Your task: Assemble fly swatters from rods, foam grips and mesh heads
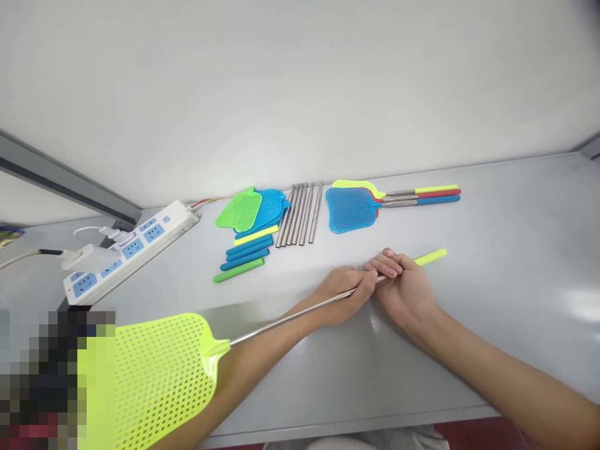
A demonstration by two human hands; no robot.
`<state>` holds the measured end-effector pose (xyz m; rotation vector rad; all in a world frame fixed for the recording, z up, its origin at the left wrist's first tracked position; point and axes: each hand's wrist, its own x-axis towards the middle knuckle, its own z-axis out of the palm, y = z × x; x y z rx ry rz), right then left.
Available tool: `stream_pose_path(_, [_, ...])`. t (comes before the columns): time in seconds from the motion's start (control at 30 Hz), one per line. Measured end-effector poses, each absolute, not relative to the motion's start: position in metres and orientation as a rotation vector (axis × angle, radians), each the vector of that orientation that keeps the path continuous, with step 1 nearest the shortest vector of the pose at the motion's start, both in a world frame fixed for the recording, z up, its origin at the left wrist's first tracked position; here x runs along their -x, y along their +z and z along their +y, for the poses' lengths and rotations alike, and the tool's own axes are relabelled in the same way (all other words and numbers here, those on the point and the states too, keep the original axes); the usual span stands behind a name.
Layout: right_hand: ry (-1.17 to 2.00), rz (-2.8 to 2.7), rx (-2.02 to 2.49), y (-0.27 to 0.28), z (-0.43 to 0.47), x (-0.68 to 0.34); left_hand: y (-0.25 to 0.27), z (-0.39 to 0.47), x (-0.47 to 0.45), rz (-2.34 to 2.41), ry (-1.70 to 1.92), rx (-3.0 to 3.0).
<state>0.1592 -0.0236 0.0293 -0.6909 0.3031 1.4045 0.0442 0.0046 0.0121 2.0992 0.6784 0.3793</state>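
A yellow-green fly swatter point(164, 369) with a metal telescopic shaft stretches from the lower left across the front of the table. My left hand point(347, 294) is closed around the shaft near its middle. Right beside it, my right hand point(405, 284) wraps the shaft's lower end, where the yellow grip point(431, 257) sticks out beyond the palm. The two hands touch or nearly touch. Behind them lie stacked fly swatters point(352, 210) in blue, red and yellow, with their shafts pointing right.
Left of the stack lie several metal rods point(300, 215), loose swatter heads in green point(241, 209) and blue point(269, 209), and several coloured grips point(246, 252). A white power strip point(134, 250) with plugs sits at the left. A pale wall point(300, 94) stands behind the grey table point(515, 262).
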Motion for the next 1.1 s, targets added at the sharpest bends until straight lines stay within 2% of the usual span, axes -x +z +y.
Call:
stream_pose_path(0.4, [1.547,0.285,0.732,0.032,-0.018,-0.170,0.011,0.003,-0.048,0.722,0.442,-2.203])
stream_pose_path(1.1, [1.600,0.344,0.782,0.035,-0.016,-0.174,0.021,0.002,-0.046,0.753,0.365,-2.218])
